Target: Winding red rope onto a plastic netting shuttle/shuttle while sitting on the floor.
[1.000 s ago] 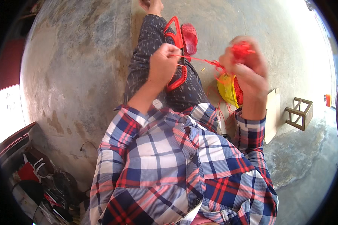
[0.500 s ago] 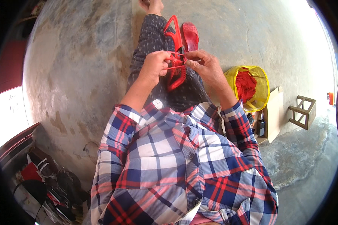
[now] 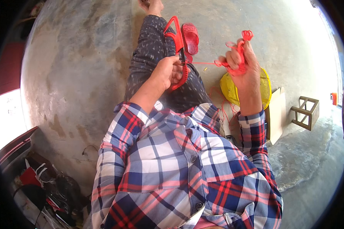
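A long red frame-like piece (image 3: 177, 38) lies along my trousered leg, with an open loop at its far end, a dark middle and a ridged, curved near end. My left hand (image 3: 168, 72) is closed around its near part; the fingertips are partly hidden. Raised off to the right, my right hand (image 3: 246, 70) grips a looped bundle of red cord (image 3: 239, 57). One taut strand runs from that bundle across to the frame by my left hand.
A yellow round bag (image 3: 228, 89) stands behind my right forearm, with loose red strands (image 3: 227, 114) beside it. Nearby are an open cardboard flap (image 3: 277, 118) and a small wooden stool frame (image 3: 305, 113). A red slipper (image 3: 190, 37) lies beyond; clutter (image 3: 53, 187) fills the lower left.
My right hand has swung away to the right and up with the bundle of cord, drawing out a strand. My left hand has shifted slightly nearer, onto the frame's lower part.
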The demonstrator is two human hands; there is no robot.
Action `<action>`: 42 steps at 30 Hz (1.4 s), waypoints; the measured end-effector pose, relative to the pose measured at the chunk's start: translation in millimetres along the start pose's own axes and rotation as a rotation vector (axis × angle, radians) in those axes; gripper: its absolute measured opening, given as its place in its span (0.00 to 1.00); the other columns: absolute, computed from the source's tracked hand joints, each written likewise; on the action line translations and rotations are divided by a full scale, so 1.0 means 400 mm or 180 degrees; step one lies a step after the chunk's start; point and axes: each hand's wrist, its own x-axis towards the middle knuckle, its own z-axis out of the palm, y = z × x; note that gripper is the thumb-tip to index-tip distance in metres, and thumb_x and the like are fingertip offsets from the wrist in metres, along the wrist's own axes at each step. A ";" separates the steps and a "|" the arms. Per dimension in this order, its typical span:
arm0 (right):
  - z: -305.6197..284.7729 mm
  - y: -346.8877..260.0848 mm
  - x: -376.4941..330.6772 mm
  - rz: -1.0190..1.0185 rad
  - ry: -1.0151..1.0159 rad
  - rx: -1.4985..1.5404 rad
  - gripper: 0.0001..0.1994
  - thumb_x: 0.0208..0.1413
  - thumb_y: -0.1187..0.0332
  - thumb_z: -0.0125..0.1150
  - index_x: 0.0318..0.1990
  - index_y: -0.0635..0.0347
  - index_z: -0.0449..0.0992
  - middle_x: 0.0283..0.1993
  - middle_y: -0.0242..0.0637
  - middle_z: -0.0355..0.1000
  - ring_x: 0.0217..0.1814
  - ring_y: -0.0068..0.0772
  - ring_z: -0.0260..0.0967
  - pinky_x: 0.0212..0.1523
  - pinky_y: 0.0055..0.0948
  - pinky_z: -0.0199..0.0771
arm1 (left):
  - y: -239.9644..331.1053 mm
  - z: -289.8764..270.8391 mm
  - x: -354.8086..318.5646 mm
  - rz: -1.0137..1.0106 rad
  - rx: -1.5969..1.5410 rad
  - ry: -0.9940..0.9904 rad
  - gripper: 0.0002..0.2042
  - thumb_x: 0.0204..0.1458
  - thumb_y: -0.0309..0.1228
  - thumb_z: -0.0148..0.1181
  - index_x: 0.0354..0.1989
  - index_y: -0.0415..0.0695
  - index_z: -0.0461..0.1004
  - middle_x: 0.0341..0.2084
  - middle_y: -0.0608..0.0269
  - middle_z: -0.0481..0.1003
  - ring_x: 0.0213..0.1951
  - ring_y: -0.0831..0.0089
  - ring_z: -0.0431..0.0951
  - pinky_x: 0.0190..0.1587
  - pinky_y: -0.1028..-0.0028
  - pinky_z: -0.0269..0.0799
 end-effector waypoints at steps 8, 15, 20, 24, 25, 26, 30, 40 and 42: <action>-0.073 -0.139 -0.145 -0.0456 0.0103 -0.0223 0.11 0.66 0.60 0.44 0.39 0.55 0.69 0.14 0.21 0.47 0.14 0.16 0.41 0.20 0.21 0.45 | -0.007 -0.054 0.020 -0.0223 0.0028 -0.0517 0.06 0.37 0.30 0.49 0.23 0.44 0.70 0.18 0.59 0.75 0.09 0.83 0.54 0.11 0.79 0.47; -0.289 -0.166 -0.123 -0.0884 0.1001 0.0809 0.14 0.65 0.58 0.48 0.40 0.59 0.73 0.15 0.19 0.49 0.17 0.15 0.45 0.21 0.19 0.46 | -0.018 -0.052 0.013 0.0018 -0.0146 -0.0544 0.09 0.38 0.31 0.49 0.29 0.44 0.71 0.17 0.60 0.75 0.10 0.83 0.55 0.12 0.79 0.47; -0.169 0.061 -0.100 0.0864 0.0678 0.1087 0.12 0.63 0.57 0.50 0.39 0.56 0.70 0.27 0.28 0.64 0.26 0.22 0.58 0.28 0.22 0.62 | -0.039 -0.037 -0.009 0.1049 0.0780 -0.0008 0.02 0.51 0.27 0.52 0.30 0.44 0.70 0.24 0.66 0.73 0.18 0.82 0.65 0.19 0.79 0.60; -0.078 0.157 -0.084 0.1556 0.0438 0.1082 0.13 0.64 0.56 0.48 0.38 0.56 0.69 0.26 0.30 0.65 0.23 0.23 0.58 0.26 0.24 0.60 | -0.044 -0.049 -0.020 0.1852 0.1630 0.0195 0.06 0.51 0.30 0.55 0.36 0.43 0.72 0.27 0.73 0.71 0.30 0.86 0.67 0.32 0.82 0.63; -0.079 0.171 -0.075 0.1620 0.0138 0.0944 0.13 0.64 0.56 0.48 0.37 0.55 0.69 0.25 0.30 0.65 0.22 0.23 0.58 0.26 0.24 0.59 | -0.045 -0.049 -0.020 0.1849 0.1642 0.0196 0.06 0.51 0.30 0.55 0.36 0.43 0.72 0.27 0.73 0.71 0.30 0.86 0.67 0.32 0.82 0.63; -0.081 0.178 -0.065 0.1609 0.0174 0.0878 0.14 0.63 0.55 0.49 0.35 0.57 0.70 0.22 0.28 0.64 0.20 0.20 0.57 0.22 0.21 0.56 | -0.048 -0.049 -0.019 0.1816 0.1543 0.0303 0.07 0.51 0.30 0.55 0.38 0.43 0.71 0.29 0.71 0.72 0.32 0.84 0.68 0.35 0.80 0.63; -0.063 0.204 -0.031 0.1802 0.0184 -0.0139 0.13 0.62 0.57 0.54 0.34 0.57 0.72 0.20 0.24 0.63 0.17 0.15 0.56 0.19 0.18 0.53 | -0.063 -0.051 0.028 0.1604 0.0840 0.0487 0.12 0.51 0.30 0.55 0.43 0.41 0.69 0.35 0.68 0.73 0.37 0.79 0.71 0.42 0.76 0.65; -0.072 0.242 -0.096 0.1703 0.0334 -0.0672 0.04 0.57 0.68 0.60 0.34 0.55 0.72 0.23 0.20 0.64 0.17 0.10 0.56 0.17 0.14 0.53 | -0.087 -0.069 0.077 0.0836 0.0338 -0.0823 0.19 0.47 0.23 0.53 0.51 0.38 0.65 0.40 0.66 0.72 0.39 0.75 0.71 0.46 0.76 0.66; -0.078 0.232 -0.121 0.1636 0.0612 -0.0575 0.05 0.59 0.67 0.58 0.35 0.56 0.71 0.24 0.21 0.65 0.17 0.11 0.56 0.17 0.15 0.54 | -0.095 -0.034 0.014 0.0945 0.0328 -0.0222 0.17 0.47 0.22 0.53 0.48 0.36 0.68 0.43 0.64 0.71 0.42 0.75 0.72 0.48 0.75 0.67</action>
